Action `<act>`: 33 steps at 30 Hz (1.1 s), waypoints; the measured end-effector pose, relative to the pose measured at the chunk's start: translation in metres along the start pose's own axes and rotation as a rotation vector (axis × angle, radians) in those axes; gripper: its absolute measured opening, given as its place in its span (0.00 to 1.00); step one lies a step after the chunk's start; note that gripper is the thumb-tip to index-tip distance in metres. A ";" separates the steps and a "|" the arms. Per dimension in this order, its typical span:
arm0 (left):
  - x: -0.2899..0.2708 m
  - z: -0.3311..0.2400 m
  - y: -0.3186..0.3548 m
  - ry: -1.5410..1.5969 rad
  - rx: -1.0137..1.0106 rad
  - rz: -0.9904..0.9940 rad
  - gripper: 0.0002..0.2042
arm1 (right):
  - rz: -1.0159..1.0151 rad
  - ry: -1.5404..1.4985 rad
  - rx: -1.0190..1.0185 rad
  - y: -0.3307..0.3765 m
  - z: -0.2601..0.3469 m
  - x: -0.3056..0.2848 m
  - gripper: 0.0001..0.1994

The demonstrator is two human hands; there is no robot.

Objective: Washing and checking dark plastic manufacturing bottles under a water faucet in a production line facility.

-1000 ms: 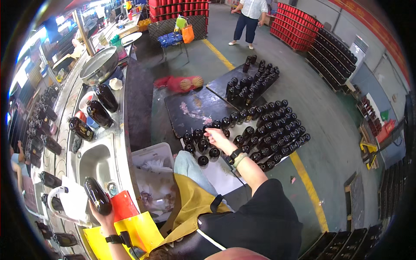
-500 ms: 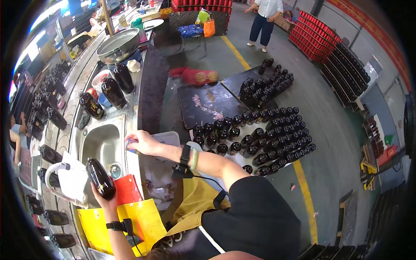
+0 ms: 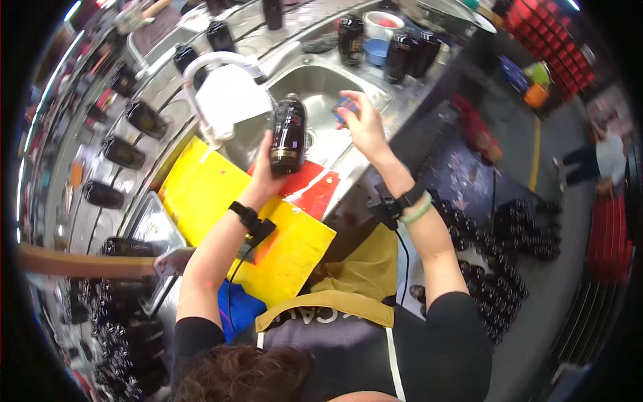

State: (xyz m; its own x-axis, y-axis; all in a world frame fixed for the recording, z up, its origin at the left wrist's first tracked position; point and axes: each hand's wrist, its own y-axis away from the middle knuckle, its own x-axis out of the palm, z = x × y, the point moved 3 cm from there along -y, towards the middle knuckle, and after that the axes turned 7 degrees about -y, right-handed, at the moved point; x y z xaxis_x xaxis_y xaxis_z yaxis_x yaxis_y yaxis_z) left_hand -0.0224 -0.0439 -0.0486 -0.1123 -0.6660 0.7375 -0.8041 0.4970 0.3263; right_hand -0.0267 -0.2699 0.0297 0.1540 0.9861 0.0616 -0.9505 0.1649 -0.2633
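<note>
My left hand (image 3: 266,169) is wrapped round the lower part of a dark glossy bottle (image 3: 289,134), which stands nearly upright over the near edge of the metal sink (image 3: 325,79). To its right, my right hand (image 3: 367,128) pinches a small blue patterned piece (image 3: 345,110) in the fingertips; its exact kind does not show. A gap separates that piece from the bottle. Beneath my left hand lie a red sheet (image 3: 313,191) and a yellow sheet (image 3: 204,194). Left of the bottle, a white cloth (image 3: 231,97) hangs by the curved pale tap (image 3: 189,87).
Beyond the sink stand dark bottles (image 3: 402,57), a blue cup (image 3: 376,51) and a white bowl (image 3: 383,23). More bottles (image 3: 144,117) line the conveyor at left. Rows of bottles (image 3: 492,288) cover the floor area at right. Someone (image 3: 609,157) stands at far right.
My view has swung leftward, so the sink is now ahead. My right hand has come closer to the bottle, still pinching the blue piece. The left hand keeps its hold on the bottle.
</note>
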 end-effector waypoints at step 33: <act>-0.014 -0.041 0.039 -0.018 0.079 -0.102 0.23 | 0.186 0.181 -0.259 -0.026 -0.041 0.130 0.08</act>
State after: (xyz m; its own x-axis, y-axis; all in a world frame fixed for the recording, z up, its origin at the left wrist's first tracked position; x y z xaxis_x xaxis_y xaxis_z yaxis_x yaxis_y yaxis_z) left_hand -0.0279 0.0075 -0.0219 -0.0371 -0.7209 0.6921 -0.8552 0.3812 0.3512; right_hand 0.0293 -0.1454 0.0054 0.0520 0.9831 -0.1757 -0.8704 -0.0416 -0.4906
